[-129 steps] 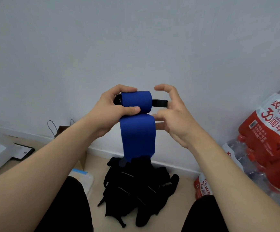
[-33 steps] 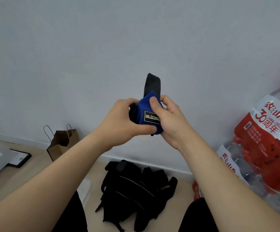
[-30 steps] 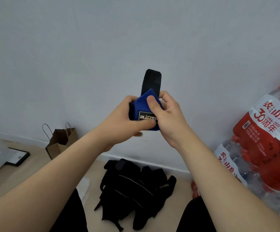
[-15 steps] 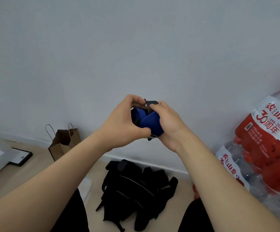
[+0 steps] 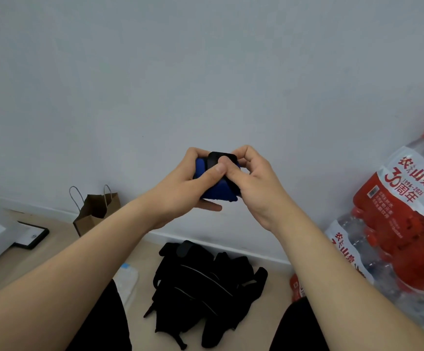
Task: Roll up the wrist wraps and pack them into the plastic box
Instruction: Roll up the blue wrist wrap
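In the head view, a rolled blue wrist wrap (image 5: pixel 221 192) is held in the air before a pale wall (image 5: pixel 205 72), well above the floor (image 5: pixel 53 252). The roll is gripped by the left hand (image 5: pixel 180 183): its thumb is laid across the front of the roll and its fingers are curled behind and beneath it. A black strap (image 5: pixel 217 158) is folded over the top of the roll. The strap is pinched between the thumb and forefinger of the right hand (image 5: pixel 254 186), whose other fingers are curled against the right side of the roll. Both hands are thus closed on the wrap.

On the floor below the hands, near the foot of the wall, a heap of black straps and gear (image 5: pixel 205 287) is seen. Just left of it lies a pale translucent container (image 5: pixel 128 277) with a bit of blue tape, partly hidden by the left leg (image 5: pixel 102 325); whether it is open cannot be told. A brown paper bag (image 5: pixel 96 209) stands against the wall further left, and a black-framed flat item (image 5: pixel 32 235) lies near the left edge of the floor. Shrink-wrapped packs of water bottles (image 5: pixel 403 224) with red labels are stacked at the right edge.
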A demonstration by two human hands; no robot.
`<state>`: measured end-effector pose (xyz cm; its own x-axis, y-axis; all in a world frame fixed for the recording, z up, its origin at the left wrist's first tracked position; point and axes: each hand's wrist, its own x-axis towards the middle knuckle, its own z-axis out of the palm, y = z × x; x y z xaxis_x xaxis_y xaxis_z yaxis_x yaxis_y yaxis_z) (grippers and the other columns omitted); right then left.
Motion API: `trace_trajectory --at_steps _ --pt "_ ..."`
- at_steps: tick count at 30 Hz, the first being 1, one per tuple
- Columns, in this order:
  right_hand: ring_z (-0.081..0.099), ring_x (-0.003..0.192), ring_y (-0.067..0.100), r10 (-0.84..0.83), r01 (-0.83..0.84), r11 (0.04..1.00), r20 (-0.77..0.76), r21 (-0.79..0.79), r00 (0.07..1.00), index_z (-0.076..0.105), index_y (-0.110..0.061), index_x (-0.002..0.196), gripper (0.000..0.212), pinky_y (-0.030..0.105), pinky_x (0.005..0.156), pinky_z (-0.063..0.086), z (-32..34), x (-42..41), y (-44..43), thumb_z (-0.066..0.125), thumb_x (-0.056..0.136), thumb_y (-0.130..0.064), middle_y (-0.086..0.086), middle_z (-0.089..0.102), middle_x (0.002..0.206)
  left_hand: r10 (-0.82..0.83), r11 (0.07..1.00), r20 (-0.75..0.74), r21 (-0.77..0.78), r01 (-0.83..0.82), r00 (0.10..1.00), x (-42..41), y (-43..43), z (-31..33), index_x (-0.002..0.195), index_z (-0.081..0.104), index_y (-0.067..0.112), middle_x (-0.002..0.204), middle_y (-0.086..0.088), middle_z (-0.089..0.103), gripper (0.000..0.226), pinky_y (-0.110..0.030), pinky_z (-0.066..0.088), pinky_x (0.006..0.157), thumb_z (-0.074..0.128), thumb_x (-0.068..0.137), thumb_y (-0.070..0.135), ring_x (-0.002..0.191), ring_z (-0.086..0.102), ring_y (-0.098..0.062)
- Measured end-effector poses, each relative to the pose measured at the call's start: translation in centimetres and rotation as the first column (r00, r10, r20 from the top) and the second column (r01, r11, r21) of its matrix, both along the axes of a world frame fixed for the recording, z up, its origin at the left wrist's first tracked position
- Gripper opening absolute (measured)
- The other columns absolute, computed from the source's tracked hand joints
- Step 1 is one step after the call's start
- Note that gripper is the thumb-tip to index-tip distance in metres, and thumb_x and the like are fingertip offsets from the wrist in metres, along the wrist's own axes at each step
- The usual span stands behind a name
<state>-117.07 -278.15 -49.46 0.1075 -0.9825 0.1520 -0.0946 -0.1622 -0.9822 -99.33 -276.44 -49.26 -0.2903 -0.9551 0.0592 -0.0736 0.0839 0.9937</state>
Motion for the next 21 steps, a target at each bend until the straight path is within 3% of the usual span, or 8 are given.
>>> trace_trajectory --at_steps 5,7,9,12,14,15,18,21 --pt "0.071 0.09 0.026 0.005 -0.009 0.979 0.017 0.204 1.0 0.06 -0.015 0.121 0.039 0.043 0.076 0.055 0.2 -0.1 -0.1 0.056 0.108 -0.052 0.015 0.074 0.117 -0.055 0.983 0.071 -0.169 0.067 0.996 -0.6 0.8 -0.4 0.136 0.052 0.024 0.126 -0.012 0.065 0.029 -0.049 0.067 0.079 0.055 0.108 0.03 0.105 0.076 -0.029" --pt "0.074 0.093 0.03 0.168 -0.168 0.934 0.028 0.317 0.985 0.071 -0.012 0.125 0.06 0.049 0.086 0.059 0.0 -0.3 0.2 0.047 0.107 -0.064 0.022 0.077 0.118 0.045 0.969 0.119 -0.246 -0.014 0.992 -1.0 1.0 -0.5 0.129 0.056 0.029 0.126 -0.008 0.064 0.03 -0.049 0.064 0.086 0.052 0.1 0.034 0.109 0.071 -0.028" --pt "0.077 0.091 0.029 0.257 -0.253 0.903 0.035 0.347 0.966 0.078 -0.015 0.121 0.073 0.046 0.082 0.065 -0.1 0.0 0.8 0.043 0.102 -0.077 0.02 0.08 0.11 0.157 0.948 0.096 -0.293 -0.123 0.983 -1.0 1.0 -0.6 0.117 0.061 0.03 0.116 -0.008 0.07 0.022 -0.056 0.062 0.089 0.046 0.101 0.033 0.103 0.072 -0.031" --pt "0.073 0.076 0.019 0.145 -0.13 0.977 -0.081 0.168 0.986 0.074 -0.015 0.117 0.072 0.035 0.059 0.057 -0.2 0.8 1.2 0.05 0.096 -0.08 0.014 0.079 0.096 0.197 0.954 -0.03 -0.227 -0.198 0.98 -1.2 0.9 -0.6 0.114 0.058 0.023 0.1 -0.013 0.075 0.022 -0.059 0.065 0.071 0.043 0.106 0.037 0.079 0.077 -0.039" --pt "0.067 0.072 0.016 0.078 -0.07 0.996 -0.135 0.061 0.988 0.061 -0.018 0.119 0.067 0.031 0.054 0.05 -0.4 1.1 1.3 0.057 0.09 -0.079 0.018 0.075 0.102 0.263 0.936 -0.052 -0.227 -0.268 0.963 -1.4 0.9 -0.7 0.116 0.059 0.021 0.098 0.004 0.076 0.03 -0.04 0.066 0.066 0.044 0.103 0.043 0.078 0.078 -0.02" --pt "0.064 0.071 0.015 0.067 -0.063 0.997 -0.15 0.035 0.986 0.057 -0.02 0.119 0.062 0.029 0.054 0.048 -0.5 1.0 1.4 0.059 0.09 -0.075 0.017 0.073 0.103 0.296 0.929 -0.064 -0.213 -0.303 0.953 -1.5 0.8 -0.8 0.117 0.061 0.02 0.102 0.007 0.074 0.035 -0.036 0.066 0.07 0.044 0.101 0.046 0.085 0.077 -0.014" --pt "0.062 0.07 0.01 0.044 -0.052 0.997 -0.155 -0.049 0.987 0.058 -0.019 0.115 0.046 0.022 0.055 0.049 -0.2 0.5 1.9 0.061 0.095 -0.06 0.003 0.068 0.096 0.286 0.947 -0.06 -0.137 -0.292 0.956 -1.3 0.9 -1.2 0.125 0.062 0.028 0.135 -0.002 0.06 0.036 -0.043 0.06 0.101 0.042 0.103 0.049 0.118 0.069 -0.016" --pt "0.061 0.076 0.016 -0.072 0.032 0.983 -0.217 -0.178 0.973 0.057 -0.016 0.101 0.045 0.038 0.067 0.054 0.2 0.1 2.8 0.066 0.09 -0.058 -0.002 0.063 0.085 0.123 0.988 -0.011 -0.093 -0.123 0.992 -0.6 2.1 -1.0 0.136 0.054 0.033 0.136 -0.005 0.065 0.035 -0.042 0.061 0.101 0.034 0.113 0.051 0.117 0.072 -0.018"
